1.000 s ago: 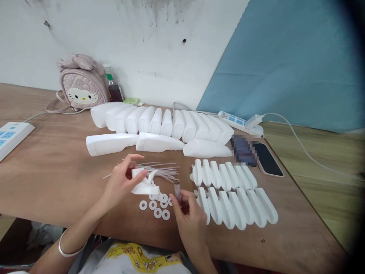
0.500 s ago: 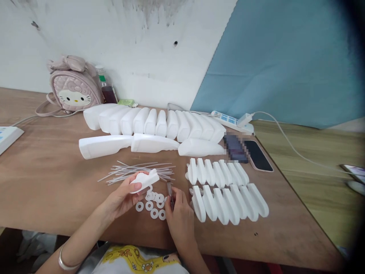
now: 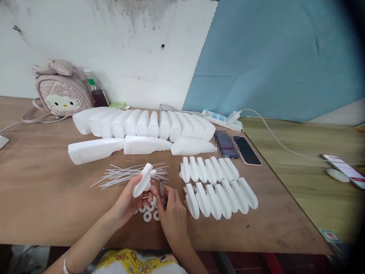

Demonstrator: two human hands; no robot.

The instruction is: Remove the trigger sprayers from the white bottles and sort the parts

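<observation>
My left hand is closed around a small white plastic piece, which it holds tilted with one end up. In my right hand is a slim dark tool; its kind is unclear, as the fingers cover most of it. White flat rings lie on the table between and below my hands, some hidden by my left fingers. Behind the held piece, thin pale sticks are spread in a loose pile. To the right of my right hand stand two rows of similar white pieces.
Large white hollow-looking parts form a row at the back, with three more lying in front. Phones and a power strip are at the right. A pink bag and a bottle stand back left.
My left hand has turned the white piece from nearly level to steeply tilted, its fingers now spread toward the tool. The right hand keeps its grip. The view has shifted slightly right.
</observation>
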